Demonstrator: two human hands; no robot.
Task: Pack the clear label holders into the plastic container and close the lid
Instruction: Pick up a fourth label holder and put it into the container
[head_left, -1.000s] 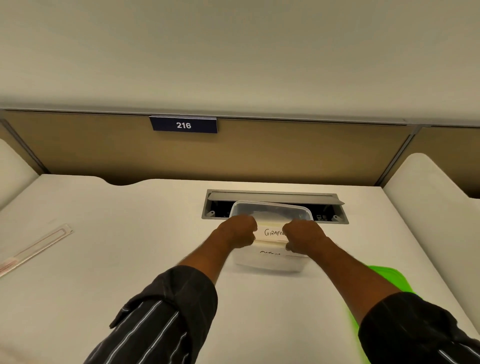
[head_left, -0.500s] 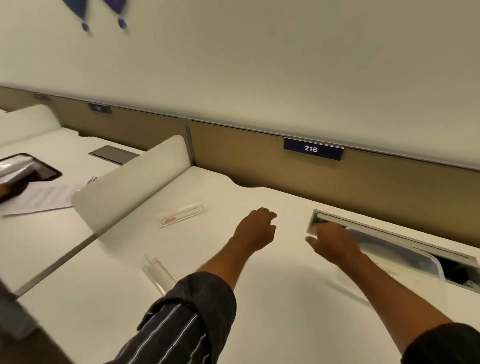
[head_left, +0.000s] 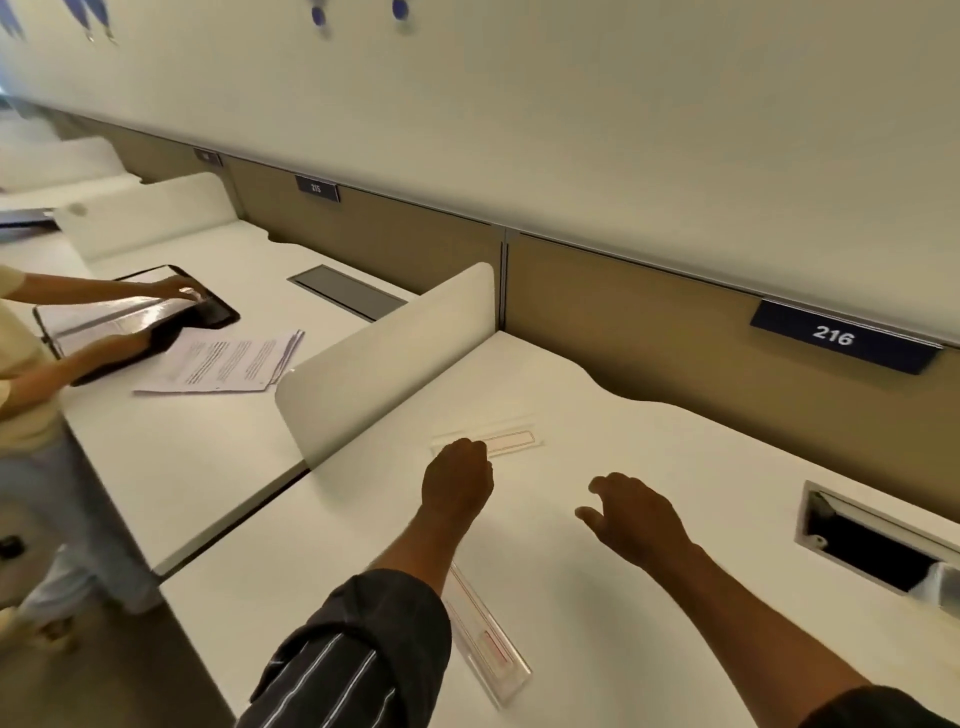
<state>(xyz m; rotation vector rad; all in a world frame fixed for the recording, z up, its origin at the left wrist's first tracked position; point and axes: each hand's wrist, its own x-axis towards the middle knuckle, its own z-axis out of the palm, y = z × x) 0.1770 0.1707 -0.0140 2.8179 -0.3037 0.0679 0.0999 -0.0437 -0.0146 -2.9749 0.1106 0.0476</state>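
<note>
Since half a second ago your view has swung left: the plastic container (head_left: 943, 587) that sat under your right hand now shows only as a corner at the right edge, beside the open cable slot (head_left: 862, 545). Your left hand (head_left: 457, 480) has moved forward, fingers curled, to the near end of a clear label holder (head_left: 501, 442) lying flat on the desk (head_left: 675, 457); whether it grips it you cannot tell. Your right hand (head_left: 631, 517) hovers loosely spread, holding nothing. A second label holder (head_left: 485, 642) lies beside your left sleeve (head_left: 358, 654). Another person's hands, a folder (head_left: 140, 322) and papers (head_left: 228, 361) now show at the next desk.
</note>
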